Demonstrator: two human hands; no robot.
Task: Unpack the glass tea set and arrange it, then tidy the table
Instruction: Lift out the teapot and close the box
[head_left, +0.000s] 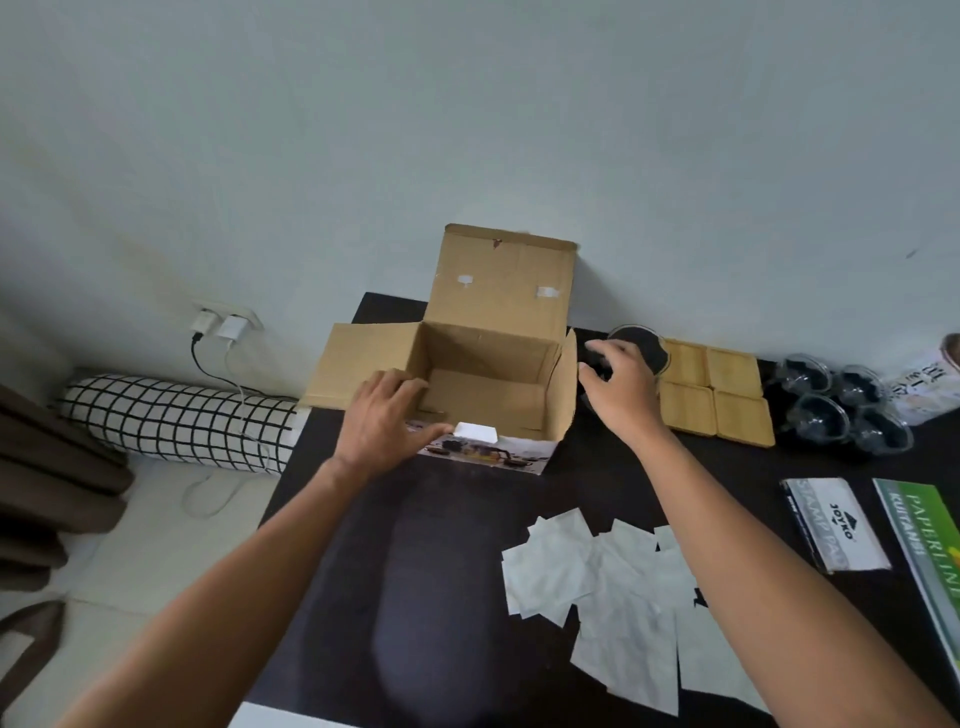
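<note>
I see my left hand resting on the near left corner of the open box, fingers loosely spread. My right hand curls around what looks like the glass teapot, just right of the box on the table, beside four coasters and four cups

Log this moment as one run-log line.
left hand: on open box rim | right hand: at glass teapot | cups, coasters: laid out | wrapping papers: loose
</note>
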